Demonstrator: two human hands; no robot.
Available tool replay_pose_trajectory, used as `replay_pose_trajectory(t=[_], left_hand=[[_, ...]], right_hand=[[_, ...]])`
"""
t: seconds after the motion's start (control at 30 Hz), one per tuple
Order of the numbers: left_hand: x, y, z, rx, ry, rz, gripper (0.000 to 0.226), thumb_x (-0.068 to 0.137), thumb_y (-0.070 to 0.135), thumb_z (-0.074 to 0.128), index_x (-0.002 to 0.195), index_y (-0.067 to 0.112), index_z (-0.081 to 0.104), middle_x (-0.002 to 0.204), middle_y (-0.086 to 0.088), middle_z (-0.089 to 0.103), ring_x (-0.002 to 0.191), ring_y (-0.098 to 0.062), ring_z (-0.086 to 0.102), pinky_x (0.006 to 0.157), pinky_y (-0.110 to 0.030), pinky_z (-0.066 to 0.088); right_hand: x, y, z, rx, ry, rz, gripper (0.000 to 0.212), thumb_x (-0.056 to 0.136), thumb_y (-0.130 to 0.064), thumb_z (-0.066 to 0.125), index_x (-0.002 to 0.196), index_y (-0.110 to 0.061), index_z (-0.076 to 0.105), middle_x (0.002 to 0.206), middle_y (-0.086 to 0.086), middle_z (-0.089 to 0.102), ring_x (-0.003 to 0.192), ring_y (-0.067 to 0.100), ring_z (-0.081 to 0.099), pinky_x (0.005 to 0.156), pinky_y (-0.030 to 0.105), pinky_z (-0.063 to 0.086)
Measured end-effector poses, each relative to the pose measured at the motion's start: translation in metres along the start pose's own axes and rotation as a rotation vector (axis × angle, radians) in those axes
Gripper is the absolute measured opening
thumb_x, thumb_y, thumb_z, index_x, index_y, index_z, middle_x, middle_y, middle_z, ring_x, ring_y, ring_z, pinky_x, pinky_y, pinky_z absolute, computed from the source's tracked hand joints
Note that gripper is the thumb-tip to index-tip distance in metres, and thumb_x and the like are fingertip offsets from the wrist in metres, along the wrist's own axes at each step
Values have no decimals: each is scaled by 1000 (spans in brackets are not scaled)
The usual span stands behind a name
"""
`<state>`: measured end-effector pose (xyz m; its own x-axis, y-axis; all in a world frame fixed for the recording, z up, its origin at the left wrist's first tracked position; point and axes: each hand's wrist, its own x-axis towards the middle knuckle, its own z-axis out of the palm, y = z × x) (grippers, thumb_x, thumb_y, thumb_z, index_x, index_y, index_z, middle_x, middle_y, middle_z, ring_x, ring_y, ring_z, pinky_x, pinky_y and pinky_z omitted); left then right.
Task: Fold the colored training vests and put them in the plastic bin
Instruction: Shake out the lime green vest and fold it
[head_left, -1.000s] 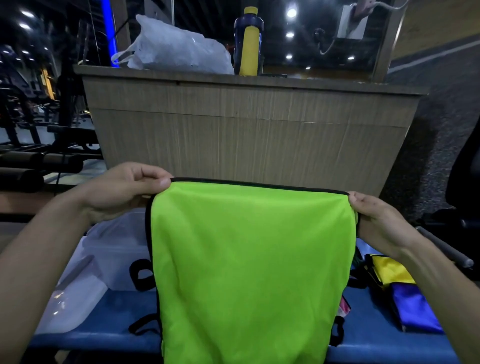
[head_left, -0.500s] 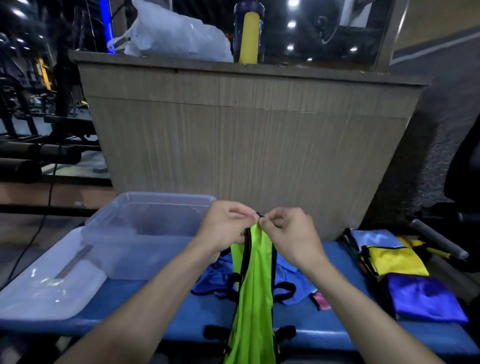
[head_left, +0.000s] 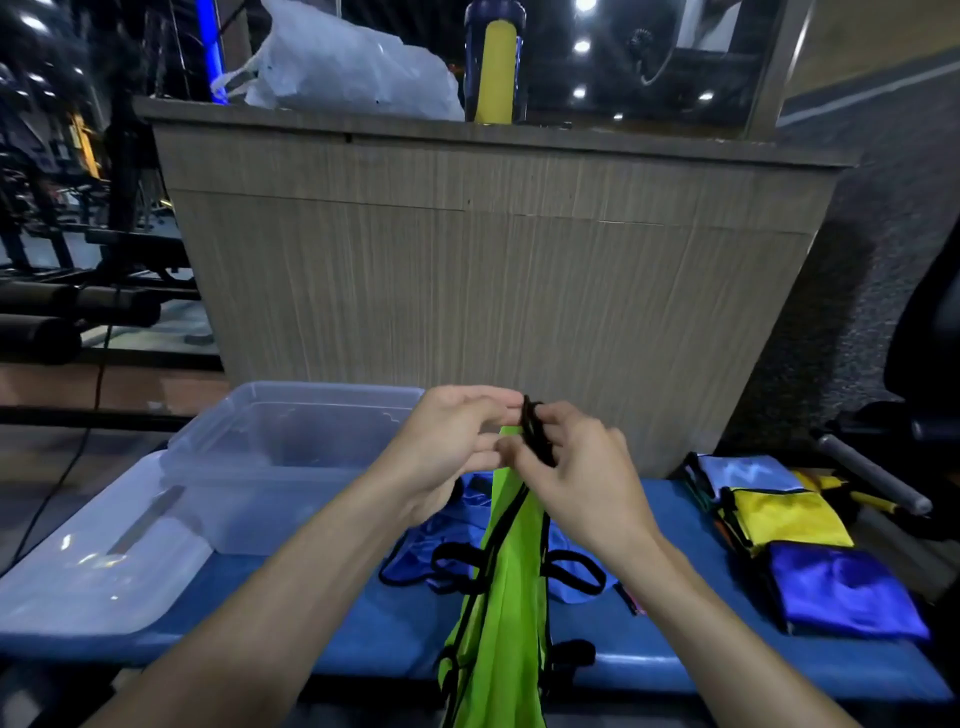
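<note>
- Above the bench's (head_left: 363, 639) near middle, the two hands meet at the top of a green vest (head_left: 498, 613), which hangs down narrow, folded lengthwise, past the bench's near edge.
- Left hand (head_left: 457, 441): fingers curled, pinching the vest's top edge from the left side.
- Right hand (head_left: 576, 478): fingers curled round the bunched black trim (head_left: 535, 431) at the vest's top, thumb side against the left hand's fingertips.
- Black loops (head_left: 574, 571) of the vest's binding stick out on both sides of the hanging cloth.
- Bin (head_left: 291, 441): clear plastic, on the bench's far left part, open at the top; nothing can be made out inside it.
- Lid (head_left: 88, 566): clear, lying flat just beside the bin at the bench's left end, reaching past the left edge.
- Blue vest (head_left: 441, 540): crumpled on the bench behind the green one, between bin and right hand.
- Folded vests at the bench's right end, in a row from far to near: light blue (head_left: 743, 473), yellow (head_left: 784, 519), deep blue (head_left: 841, 592), each touching the next.
- Small pink thing (head_left: 631, 603) on the bench near the right forearm; too blurred to tell what it is.
- Wooden counter (head_left: 493, 270) stands behind the bench, with a white bag (head_left: 343, 73) and a yellow-and-blue bottle (head_left: 496, 62) on top.
</note>
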<state>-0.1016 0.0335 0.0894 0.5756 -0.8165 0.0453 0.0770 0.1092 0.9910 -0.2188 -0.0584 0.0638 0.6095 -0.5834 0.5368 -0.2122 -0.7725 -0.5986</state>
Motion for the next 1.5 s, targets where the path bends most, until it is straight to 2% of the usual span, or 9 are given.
replay_pose_trajectory(t=[0.13, 0.3, 0.43, 0.57, 0.83, 1.2, 1.3, 1.37, 1.5], left_hand=[[-10, 7, -11, 41, -176, 48, 34, 103, 3, 38, 118, 3, 69, 111, -15, 76, 104, -24, 73, 92, -36, 59], [-16, 9, -37, 430, 5, 443, 21, 94, -4, 60, 99, 10, 74, 90, 2, 77, 76, -4, 64, 62, -14, 46], [-25, 10, -41, 583, -145, 587, 25, 86, 19, 75, 110, 23, 70, 107, 8, 71, 100, -15, 65, 80, -33, 51], [-31, 6, -28, 723, -74, 743, 41, 82, 33, 79, 119, 28, 63, 113, 12, 60, 106, -20, 58, 82, -28, 47], [-35, -9, -20, 753, -54, 745, 19, 85, 29, 80, 99, 30, 68, 94, 13, 63, 98, -7, 62, 83, -7, 39], [-33, 15, -38, 753, -118, 703, 21, 85, 55, 65, 88, 36, 73, 91, 18, 66, 98, -12, 60, 84, -17, 45], [-36, 57, -26, 861, -337, 728, 19, 90, 48, 68, 90, 30, 75, 88, 18, 69, 95, -11, 59, 83, -20, 45], [-33, 80, -16, 987, -435, 754, 19, 93, 41, 66, 91, 24, 75, 84, 18, 70, 90, -6, 60, 80, -15, 43], [-19, 106, -13, 1329, -389, 723, 26, 97, 45, 58, 90, 24, 72, 80, 13, 69, 82, -7, 59, 73, -28, 45]], right_hand=[[5, 11, -12, 235, 28, 58, 16, 91, -8, 67, 97, -21, 74, 88, -6, 78, 87, 14, 74, 86, 42, 58], [16, 19, -46, 499, -195, 82, 30, 90, 7, 59, 81, -17, 73, 68, -2, 66, 66, 15, 54, 67, 33, 43], [32, 11, -74, 597, -298, 32, 16, 83, -6, 59, 78, -15, 71, 71, 3, 62, 69, 18, 51, 66, 31, 41], [42, 3, -88, 601, -346, -27, 34, 92, 17, 44, 81, -6, 66, 68, -2, 61, 64, 5, 55, 62, 16, 46], [45, 9, -91, 621, -319, -38, 34, 93, 18, 43, 82, -5, 65, 68, -4, 61, 63, 2, 54, 61, 14, 46], [40, 44, -93, 766, -209, 104, 34, 96, 6, 44, 82, -11, 70, 76, 7, 62, 69, 15, 56, 61, 22, 48], [30, 54, -76, 910, -294, 253, 18, 90, -9, 49, 91, -8, 67, 80, 10, 58, 72, 20, 54, 59, 28, 45], [23, 62, -63, 992, -323, 295, 33, 82, -15, 53, 106, 2, 67, 92, 17, 62, 81, 26, 57, 68, 35, 44], [12, 69, -58, 1098, -289, 297, 38, 95, -13, 53, 127, 5, 63, 110, 15, 71, 97, 26, 66, 83, 36, 53]])
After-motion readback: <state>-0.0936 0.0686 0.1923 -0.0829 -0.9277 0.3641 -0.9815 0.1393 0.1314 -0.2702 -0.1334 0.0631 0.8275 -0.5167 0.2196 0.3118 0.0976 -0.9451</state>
